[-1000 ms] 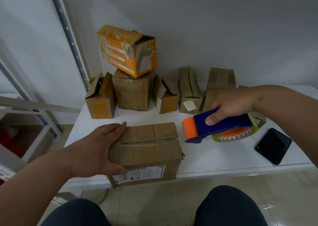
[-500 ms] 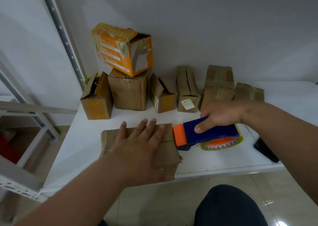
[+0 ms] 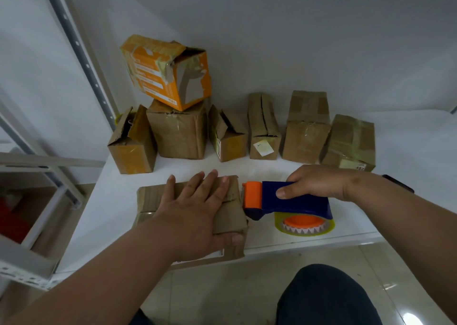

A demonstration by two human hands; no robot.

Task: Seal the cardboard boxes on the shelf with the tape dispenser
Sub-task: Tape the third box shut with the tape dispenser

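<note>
The task looks to be near its start: the box at the front edge of the white shelf shows no fresh tape that I can see, and its top flaps are only pressed closed. Behind it stand 7 more boxes in a row near the wall; the 2 at the right end seem to carry old tape already, the open box at the left end and the small one in the middle have flaps that stand up, and the orange box lies tilted on top of another. So I judge that most of the sealing is left to do. The left hand lies flat on the front box with straight, spread fingers, and its thumb goes down over the front edge. The right hand is clamped around the blue handle of the tape dispenser, thumb on the near side. The dispenser lies on the shelf just beside the right end of the box, and its orange head touches or almost touches the box; I cannot tell which.
</note>
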